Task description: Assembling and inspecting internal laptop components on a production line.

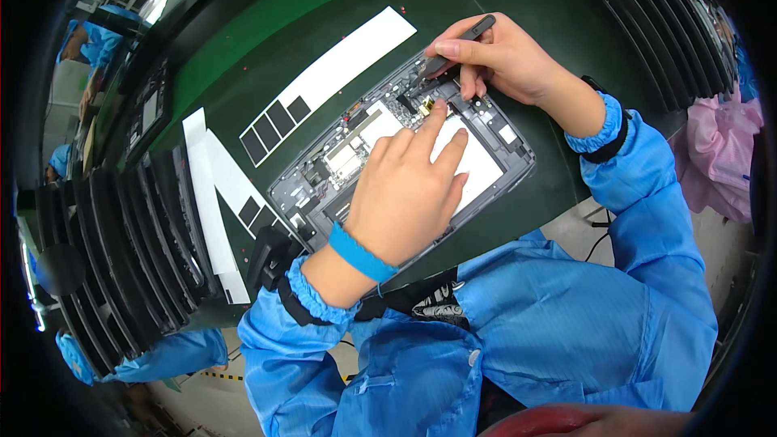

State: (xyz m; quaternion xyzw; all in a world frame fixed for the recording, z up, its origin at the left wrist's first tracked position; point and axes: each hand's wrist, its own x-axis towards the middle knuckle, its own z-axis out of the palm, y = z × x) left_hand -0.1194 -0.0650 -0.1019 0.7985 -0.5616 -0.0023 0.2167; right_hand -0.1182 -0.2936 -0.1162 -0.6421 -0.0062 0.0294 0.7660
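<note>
Left hand point(409, 190): lies flat on the opened tablet point(324, 174), fingers spread and gripping nothing, index fingertip pressing a small gold part point(426, 105) near the tablet's upper edge.
Right hand point(502, 57): clenched around dark tweezers point(453, 44), their tip pointing down at the same spot just beside the gold part.
Tablet: back cover off, circuit boards and a white panel point(477, 163) showing; it lies tilted in the middle of the green desk point(340, 0), directly in front of the person.
Strips: white paper strips point(348, 61) carrying black rectangular pads point(275, 125) lie on the desk to the left of the tablet.
Racks: black ribbed racks point(129, 251) stand at the desk's left and right ends.
Sleeves: blue, with a blue wristband point(360, 255) on the left wrist.
</note>
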